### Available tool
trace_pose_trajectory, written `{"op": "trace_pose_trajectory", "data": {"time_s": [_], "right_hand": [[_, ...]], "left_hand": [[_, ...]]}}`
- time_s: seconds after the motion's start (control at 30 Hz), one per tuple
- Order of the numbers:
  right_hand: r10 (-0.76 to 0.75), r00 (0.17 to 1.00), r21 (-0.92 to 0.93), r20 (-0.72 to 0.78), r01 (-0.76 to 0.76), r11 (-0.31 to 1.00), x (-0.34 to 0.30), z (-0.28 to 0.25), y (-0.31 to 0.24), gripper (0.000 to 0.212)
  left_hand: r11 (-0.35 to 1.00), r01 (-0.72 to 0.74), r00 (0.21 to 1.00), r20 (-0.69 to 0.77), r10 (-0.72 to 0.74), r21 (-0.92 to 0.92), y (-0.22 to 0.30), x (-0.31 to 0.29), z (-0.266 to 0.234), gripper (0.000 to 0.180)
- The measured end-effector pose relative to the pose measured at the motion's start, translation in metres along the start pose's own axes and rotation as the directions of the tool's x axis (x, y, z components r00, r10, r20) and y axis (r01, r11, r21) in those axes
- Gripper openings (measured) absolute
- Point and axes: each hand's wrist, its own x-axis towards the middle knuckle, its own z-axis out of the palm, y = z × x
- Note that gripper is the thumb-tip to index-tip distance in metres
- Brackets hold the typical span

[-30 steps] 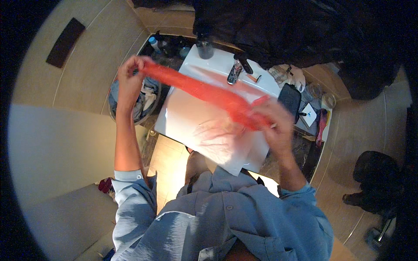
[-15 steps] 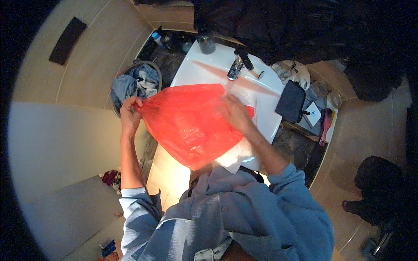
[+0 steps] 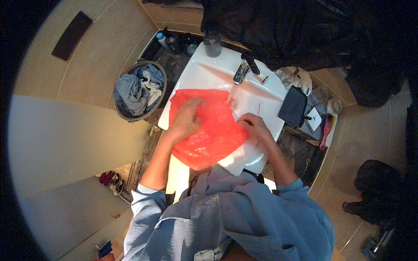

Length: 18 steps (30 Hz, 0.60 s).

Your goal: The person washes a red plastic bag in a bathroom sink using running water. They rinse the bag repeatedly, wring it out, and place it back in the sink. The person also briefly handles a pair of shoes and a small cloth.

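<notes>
A thin red plastic bag [image 3: 213,139] is spread over the front left part of the white sink [image 3: 185,74], its lower end hanging past the front rim. My left hand [image 3: 185,122] lies across the bag's left half, fingers apart and slightly smeared by motion. At the bag's right edge, the curled fingers of my right hand [image 3: 257,128] pinch the plastic. Below that hand a white cloth or paper [image 3: 235,164] shows at the sink's front edge. Water seems to run from the chrome tap [image 3: 241,75] behind the bag.
A bucket of clothes [image 3: 139,89] stands left of the sink. Bottles [image 3: 162,40] and a dark jar [image 3: 213,45] sit at the back left. On the right are a black pouch [image 3: 292,106], a pink brush [image 3: 325,130] and glass jars [image 3: 334,105]. Dark cloth [image 3: 278,30] hangs behind.
My left hand has let go of the bag's left corner and moved right onto its surface. The stretched bag has slackened over the sink. My right hand has moved right and down to its edge.
</notes>
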Motion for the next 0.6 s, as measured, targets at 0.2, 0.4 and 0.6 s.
{"op": "trace_pose_trajectory", "data": {"time_s": [0.2,0.4,0.6], "right_hand": [[-0.243,0.969,0.039,-0.052,0.246,0.969,-0.021,0.04,-0.045,0.014],[-0.301,0.942,0.225,0.148,0.265,0.938,-0.032,0.034,-0.05,0.015],[0.218,0.965,-0.022,-0.147,-0.224,0.974,0.035,0.031,0.014,0.024]], "left_hand": [[0.845,0.53,0.789,0.411,-0.457,-0.078,-0.026,0.023,0.078,0.04],[0.898,0.439,0.824,0.408,-0.394,-0.02,-0.046,0.025,0.109,0.035],[0.848,0.428,0.887,0.324,-0.328,-0.313,-0.067,0.012,0.125,0.03]]}}
